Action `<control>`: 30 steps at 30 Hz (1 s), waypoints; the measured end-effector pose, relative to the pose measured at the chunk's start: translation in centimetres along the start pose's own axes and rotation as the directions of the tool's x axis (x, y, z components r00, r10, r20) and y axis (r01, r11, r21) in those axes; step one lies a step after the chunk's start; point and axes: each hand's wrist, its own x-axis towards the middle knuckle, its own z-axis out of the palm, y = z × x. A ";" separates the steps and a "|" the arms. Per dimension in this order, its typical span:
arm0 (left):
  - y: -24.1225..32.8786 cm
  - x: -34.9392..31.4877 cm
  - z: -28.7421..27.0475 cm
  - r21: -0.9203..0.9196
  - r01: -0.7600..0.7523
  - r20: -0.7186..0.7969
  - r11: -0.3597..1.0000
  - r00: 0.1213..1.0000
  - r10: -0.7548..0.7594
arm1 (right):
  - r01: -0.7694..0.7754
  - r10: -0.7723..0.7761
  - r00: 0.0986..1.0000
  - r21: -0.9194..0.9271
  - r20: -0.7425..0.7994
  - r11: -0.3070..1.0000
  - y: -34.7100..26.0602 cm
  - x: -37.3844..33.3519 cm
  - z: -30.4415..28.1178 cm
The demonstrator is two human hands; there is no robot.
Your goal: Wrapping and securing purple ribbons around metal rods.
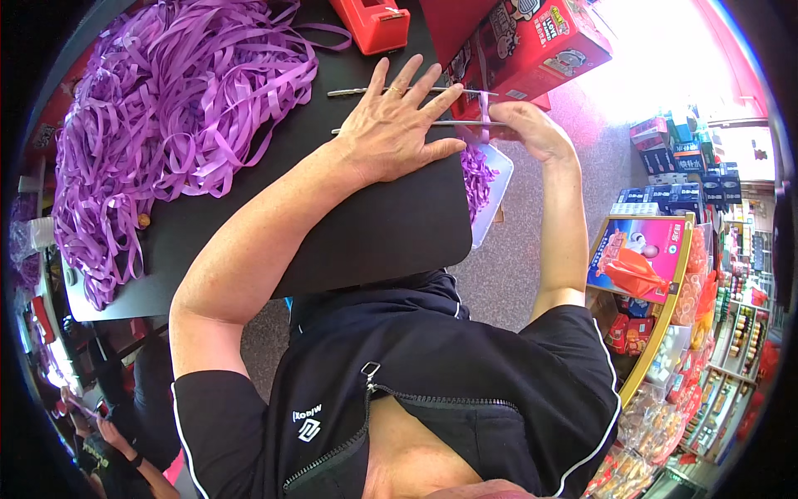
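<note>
My left hand (399,116) lies spread over two thin metal rods (353,91) at the right edge of a black tabletop (374,224), pressing on them with fingers apart. The rods stick out past the edge, side by side with a gap between them. A piece of purple ribbon (485,108) crosses both rods near their right ends. There my right hand (532,129) is closed, its fingertips pinched at the ribbon and partly hidden. A large heap of loose purple ribbon (191,100) covers the left of the table.
Below the table's right edge, a pale plastic bin (500,195) holds purple ribbon pieces. A red tape dispenser (374,27) and a red printed box (540,50) stand at the far side. Packed shop shelves (665,358) line the right. Another person (116,432) sits at lower left.
</note>
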 end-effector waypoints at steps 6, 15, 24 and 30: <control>0.1 0.0 -0.3 0.021 0.001 0.028 1.000 1.000 -0.001 | 0.049 -0.063 0.992 0.122 0.113 0.991 0.9 -0.1 0.5; 0.1 0.1 -0.2 0.018 -0.006 0.026 1.000 1.000 0.006 | 0.208 -0.191 0.970 0.108 -0.149 0.972 -1.0 1.1 0.7; 0.2 0.1 -0.2 0.010 -0.004 0.030 1.000 1.000 0.004 | 0.156 -0.138 0.987 0.327 -0.078 0.932 0.6 1.7 0.0; 0.0 0.0 -0.1 0.011 -0.003 0.011 1.000 1.000 0.003 | 0.039 -0.019 0.997 0.273 -0.074 0.961 0.2 -0.2 1.3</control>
